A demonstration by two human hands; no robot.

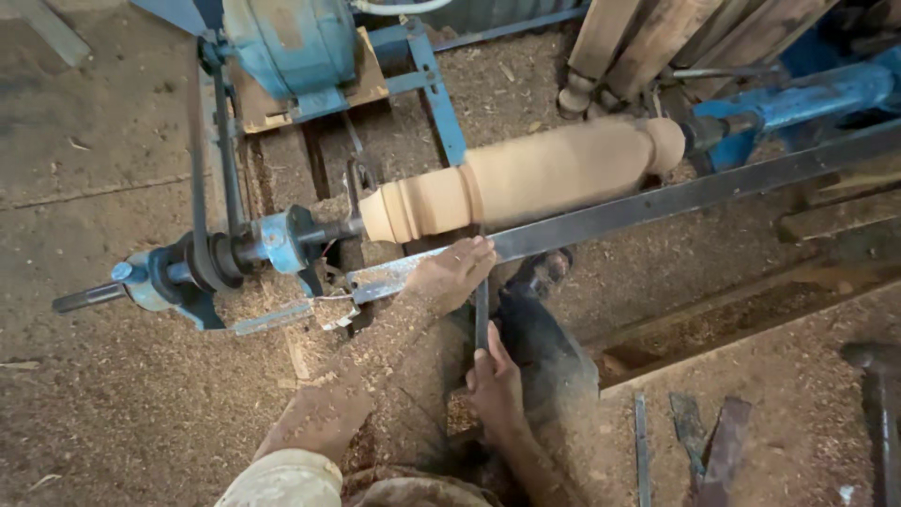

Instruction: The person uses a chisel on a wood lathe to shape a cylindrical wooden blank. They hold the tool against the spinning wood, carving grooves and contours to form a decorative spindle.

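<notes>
A pale turned wooden spindle (535, 176) is mounted on a lathe and looks blurred along its length. Below it runs a long grey metal tool rest (657, 202). My left hand (449, 274), dusted with sawdust, lies on the rest and presses the blade of a dark chisel (481, 314) against it, just under the spindle's grooved left end. My right hand (496, 385) grips the chisel's lower end, closer to my body. The chisel tip is hidden behind my left fingers.
A blue headstock with pulley (211, 263) and belt (200, 141) stands on the left, under a blue motor (291, 42). The blue tailstock (807, 99) is on the right. Spare chisels (699, 437) lie on the sawdust floor, a hammer (878, 394) sits far right, and wooden posts (638, 38) lean behind.
</notes>
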